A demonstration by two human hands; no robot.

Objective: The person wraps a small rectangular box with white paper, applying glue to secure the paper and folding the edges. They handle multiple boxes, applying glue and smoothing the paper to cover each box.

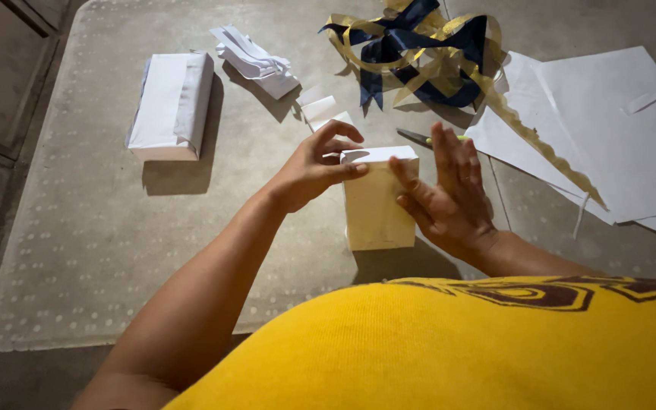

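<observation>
- one small white paper-wrapped box stands upright at centre of the clear dotted floor mat
- left hand pinches the paper flap at the box's top left edge
- right hand lies flat and unclenched against the box's right side, thumb on its front
- one larger white wrapped package lies far left on the mat
- one crumpled paper wad behind
- navy and gold ribbon tangle top centre
- white paper sheets right
- dark tool with a green handle just behind the box, kind unclear
</observation>
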